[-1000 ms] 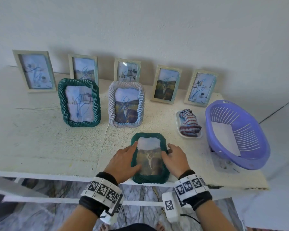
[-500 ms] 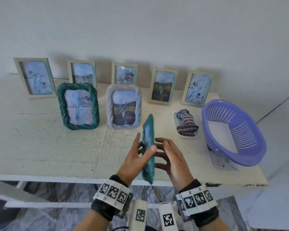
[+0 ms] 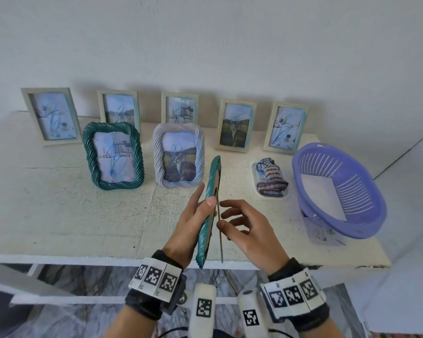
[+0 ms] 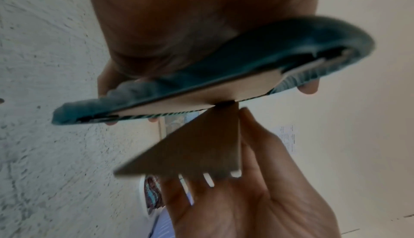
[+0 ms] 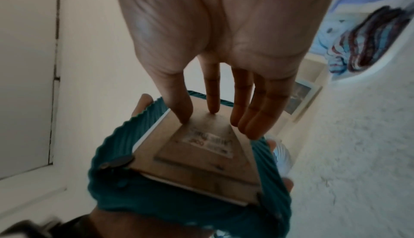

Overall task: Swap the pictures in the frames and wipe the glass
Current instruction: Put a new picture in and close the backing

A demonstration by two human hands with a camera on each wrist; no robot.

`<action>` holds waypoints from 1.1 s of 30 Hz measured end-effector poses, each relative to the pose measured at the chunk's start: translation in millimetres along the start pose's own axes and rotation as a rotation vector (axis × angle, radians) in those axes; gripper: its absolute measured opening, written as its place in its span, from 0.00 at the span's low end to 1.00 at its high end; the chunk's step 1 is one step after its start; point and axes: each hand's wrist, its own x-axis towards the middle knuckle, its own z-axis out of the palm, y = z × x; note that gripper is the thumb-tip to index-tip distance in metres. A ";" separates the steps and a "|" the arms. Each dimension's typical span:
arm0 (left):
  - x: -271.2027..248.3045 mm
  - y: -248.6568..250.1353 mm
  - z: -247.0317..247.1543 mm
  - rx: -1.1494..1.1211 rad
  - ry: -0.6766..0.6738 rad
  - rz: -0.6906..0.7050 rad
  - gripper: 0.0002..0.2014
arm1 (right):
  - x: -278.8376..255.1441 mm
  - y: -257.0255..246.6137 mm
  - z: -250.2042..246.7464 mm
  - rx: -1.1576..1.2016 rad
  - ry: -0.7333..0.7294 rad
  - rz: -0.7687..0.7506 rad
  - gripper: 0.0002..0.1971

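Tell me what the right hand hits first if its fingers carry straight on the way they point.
The right hand would meet the brown backing board of the teal frame held by the left hand. Its fingertips already look at or touching the fold-out stand; exact contact is unclear.

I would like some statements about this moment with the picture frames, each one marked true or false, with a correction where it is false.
1. The left hand holds the green frame up on edge, off the table. True.
2. The right hand grips the striped cloth. False: the cloth lies on a small white tray; the right hand's fingers are at the cardboard back of the held frame.
3. The purple basket has a white sheet in it. True.
4. Five pale flat frames stand along the wall. True.
5. The back board of the held frame has already been taken out. False: it is still in the frame.
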 end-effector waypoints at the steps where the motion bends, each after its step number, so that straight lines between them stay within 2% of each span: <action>1: 0.3 1.3 -0.4 0.019 0.009 0.015 0.53 | -0.8 -1.1 -4.2 -0.045 0.006 -0.016 0.14; 4: -0.5 4.2 -3.0 0.058 0.029 0.030 0.53 | -2.2 -2.1 -16.5 -0.211 0.067 -0.078 0.11; 7: -3.1 3.5 -4.8 0.125 0.061 0.015 0.53 | -2.9 -3.0 -26.9 -0.503 0.150 -0.129 0.10; 9: -4.8 1.6 -2.9 0.150 0.078 0.019 0.54 | -3.2 -6.7 -26.1 -0.709 0.169 -0.102 0.10; 11: -5.1 -0.7 1.1 0.147 0.098 0.032 0.54 | -4.1 -9.2 -18.8 -0.782 0.182 -0.071 0.10; 13: -6.0 -1.8 4.5 0.160 0.117 0.057 0.55 | -4.0 -9.6 -11.4 -0.551 0.164 0.002 0.11; 17: -9.8 -2.9 3.0 0.266 0.203 0.120 0.59 | -1.9 -20.4 -1.8 0.227 0.162 0.304 0.11; 19: -11.3 -3.6 -0.3 0.379 0.218 0.181 0.59 | -0.5 -21.6 1.6 0.490 0.123 0.386 0.18; 21: -13.6 -5.0 -3.9 0.484 0.227 0.221 0.58 | 3.5 -20.8 4.3 0.602 0.114 0.421 0.24; 23: -16.7 -5.8 -8.0 0.504 0.253 0.247 0.54 | 9.9 -18.2 4.7 0.670 0.140 0.441 0.26; 25: -20.5 -0.2 -12.8 0.386 0.300 0.236 0.46 | 14.0 -15.6 4.1 0.758 0.153 0.445 0.28; 27: -20.9 8.4 -20.5 0.204 0.305 0.171 0.35 | 16.0 -11.9 2.6 0.878 0.122 0.451 0.28; 29: -16.6 19.2 -29.1 0.063 0.229 0.068 0.25 | 16.5 -10.1 1.3 0.894 0.115 0.443 0.27; 33: -2.9 31.7 -40.2 -0.008 0.074 -0.055 0.23 | 17.9 -11.0 6.5 0.792 0.098 0.372 0.22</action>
